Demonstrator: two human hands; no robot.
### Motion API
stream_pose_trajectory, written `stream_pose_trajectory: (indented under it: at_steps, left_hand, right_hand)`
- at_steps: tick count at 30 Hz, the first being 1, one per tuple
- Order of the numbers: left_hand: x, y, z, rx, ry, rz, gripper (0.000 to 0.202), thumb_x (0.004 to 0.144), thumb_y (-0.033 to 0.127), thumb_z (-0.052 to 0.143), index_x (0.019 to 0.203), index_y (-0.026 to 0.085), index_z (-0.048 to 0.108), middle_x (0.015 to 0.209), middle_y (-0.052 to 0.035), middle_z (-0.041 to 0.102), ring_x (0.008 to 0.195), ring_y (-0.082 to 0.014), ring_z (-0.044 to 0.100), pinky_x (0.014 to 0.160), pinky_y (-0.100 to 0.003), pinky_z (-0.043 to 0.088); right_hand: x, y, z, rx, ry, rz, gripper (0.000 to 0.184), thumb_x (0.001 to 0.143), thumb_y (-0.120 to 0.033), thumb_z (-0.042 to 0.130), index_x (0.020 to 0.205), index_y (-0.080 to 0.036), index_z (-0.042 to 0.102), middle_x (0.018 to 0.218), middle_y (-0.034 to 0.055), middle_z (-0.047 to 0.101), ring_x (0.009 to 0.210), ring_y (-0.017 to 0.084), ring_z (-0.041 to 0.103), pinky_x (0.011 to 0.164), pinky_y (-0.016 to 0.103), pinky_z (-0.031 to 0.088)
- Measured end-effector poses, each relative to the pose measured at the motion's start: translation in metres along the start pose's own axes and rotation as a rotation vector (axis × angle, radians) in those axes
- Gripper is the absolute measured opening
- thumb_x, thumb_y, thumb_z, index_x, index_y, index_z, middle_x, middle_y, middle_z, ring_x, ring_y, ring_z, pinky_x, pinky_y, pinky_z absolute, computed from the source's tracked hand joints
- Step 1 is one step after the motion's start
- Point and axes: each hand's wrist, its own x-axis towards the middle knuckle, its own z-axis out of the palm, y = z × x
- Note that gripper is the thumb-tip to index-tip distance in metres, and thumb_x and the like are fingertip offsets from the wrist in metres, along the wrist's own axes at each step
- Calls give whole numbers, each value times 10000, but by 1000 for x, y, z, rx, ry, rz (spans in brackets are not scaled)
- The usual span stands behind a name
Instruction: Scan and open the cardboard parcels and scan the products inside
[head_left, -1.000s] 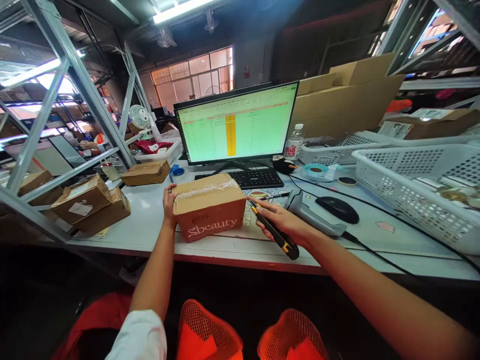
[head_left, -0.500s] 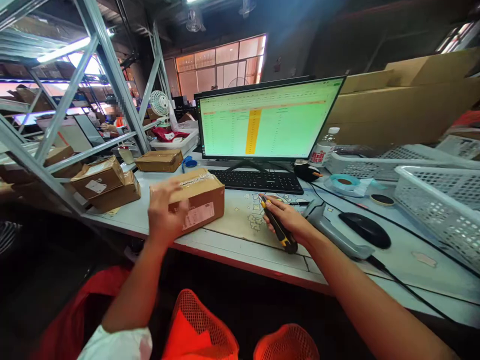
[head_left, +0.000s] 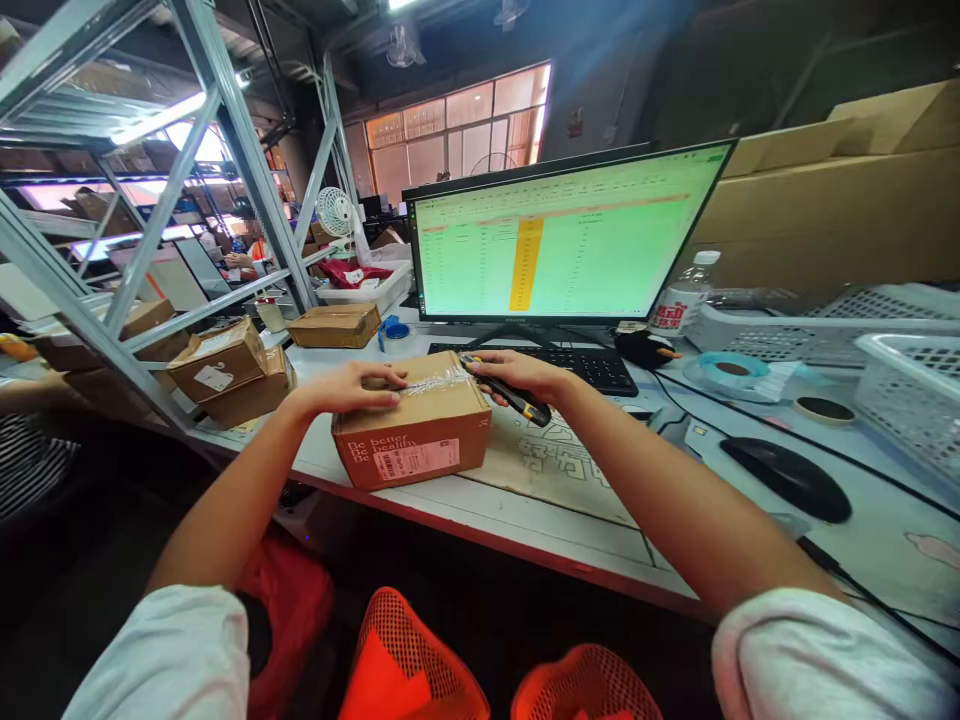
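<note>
Desk (head_left: 480,508): carton (head_left: 412,425), right hand (head_left: 521,370) partly hide keyboard (head_left: 604,370).

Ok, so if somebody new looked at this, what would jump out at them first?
Probably the big, bright green screen of the monitor at the back of the desk. Next, in front of it, the brown cardboard box, with the left hand on its top and the right hand holding a black-and-yellow knife at its far right edge. Below the desk, two vivid orange mesh baskets stand out.
</note>
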Motion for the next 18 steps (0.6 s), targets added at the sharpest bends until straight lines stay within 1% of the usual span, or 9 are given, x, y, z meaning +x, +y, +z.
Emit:
stream_pose_trajectory:
  at_steps: [2,3,6,8,10,14,16,17,18]
  left_hand:
    - [4,-2,8,-15,116,28,513,881,640,677,1210,250,727,1485,-17,563,1398,-234,517,1238,-388,334]
    - [5,-4,13,-12,173,49,488,890,625,671,1182,239,724,1465,-21,580,1375,-231,538,1223,-392,352]
    - [4,-9,28,24,256,93,421,892,606,687,1130,261,730,1414,3,618,1401,-230,512,1213,-411,351]
    - [2,-13,32,40,261,119,378,898,601,690,1102,287,738,1398,27,628,1394,-227,516,1199,-421,358]
    - [2,-16,32,36,252,142,349,902,590,696,1089,300,745,1396,36,628,1376,-223,530,1184,-420,368]
    - [6,-19,24,22,224,169,372,908,589,689,1095,273,747,1406,4,623,1366,-228,537,1180,-403,366]
    - [4,-16,21,47,200,189,377,926,577,664,1124,265,738,1432,0,605,1361,-235,542,1182,-412,363]
    - [0,-11,22,92,205,184,368,941,557,648,1153,268,732,1442,3,597,1382,-252,524,1193,-443,341]
    - [-6,-5,25,158,230,171,346,957,525,633,1171,270,728,1438,6,600,1405,-273,501,1196,-480,319]
  right_hand:
    - [-3,5,5,2,-43,-13,408,1163,-325,436,1473,-60,451,844,59,474,630,60,449,540,107,438]
    - [-5,8,6,4,-63,-19,417,1165,-328,432,1487,-63,438,839,57,472,623,59,448,533,104,434]
    - [-21,16,7,18,-153,-47,462,1164,-334,433,1545,-77,378,824,50,468,602,60,450,517,105,434]
    - [-36,21,7,30,-217,-76,507,1164,-350,434,1585,-91,322,816,44,464,586,62,451,509,109,437]
    - [-56,27,10,36,-273,-97,571,1155,-389,458,1615,-105,273,800,39,458,582,69,464,505,113,441]
    - [-99,43,26,26,-349,-81,787,1096,-546,550,1654,-122,192,801,44,466,599,94,503,497,123,443]
    - [-115,51,32,-17,-321,-52,822,1086,-551,560,1672,-138,158,841,59,487,609,93,506,504,130,451]
    - [-120,54,31,-57,-265,-36,788,1102,-519,540,1676,-145,152,859,63,490,617,90,504,512,133,459]
    - [-124,55,28,-113,-182,-18,728,1123,-468,509,1675,-145,160,866,63,488,623,85,499,519,131,465]
